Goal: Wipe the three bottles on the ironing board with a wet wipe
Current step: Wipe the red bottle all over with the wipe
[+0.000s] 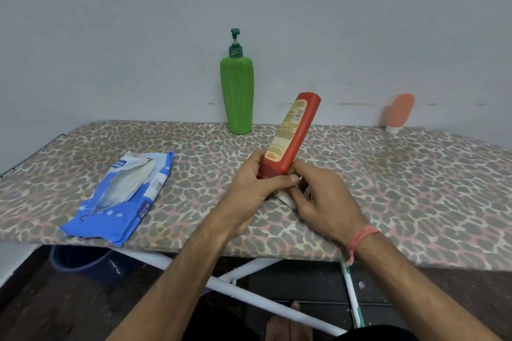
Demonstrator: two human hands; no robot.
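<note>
L hand [249, 185] grips red bottle [291, 135], R hand [321, 196] pinches wipe [285, 198], green bottle [237, 91] behind

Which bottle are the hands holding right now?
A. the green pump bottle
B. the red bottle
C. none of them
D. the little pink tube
B: both the left hand and the right hand are wrapped around the lower end of the red bottle, while the green pump bottle and the pink tube stand untouched at the back of the ironing board.
</note>
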